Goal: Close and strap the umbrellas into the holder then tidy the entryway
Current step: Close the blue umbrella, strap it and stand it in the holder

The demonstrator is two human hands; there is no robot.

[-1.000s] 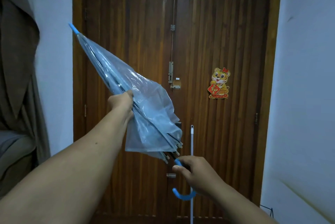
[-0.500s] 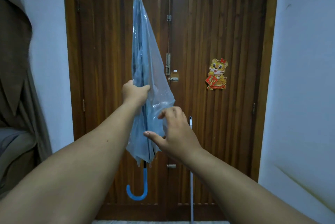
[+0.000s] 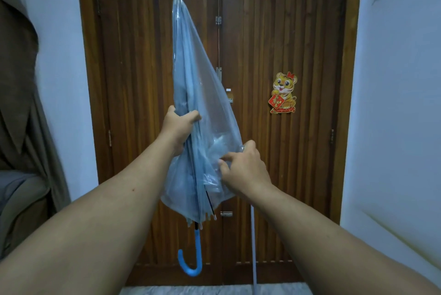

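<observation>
Both grips hold: left hand (image 3: pixel 179 125) wraps the upright umbrella (image 3: pixel 191 94); right hand (image 3: pixel 243 168) pinches its canopy (loose folds).

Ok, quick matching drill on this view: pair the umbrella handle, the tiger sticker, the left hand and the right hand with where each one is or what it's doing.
Things:
1. umbrella handle
2. tiger sticker
3. left hand
4. right hand

States:
A. stuck on the right door panel
B. grips the folded ribs mid-canopy
C. hangs lowest, hooked and blue
D. pinches the loose clear plastic

Pairs: 1-C, 2-A, 3-B, 4-D
</observation>
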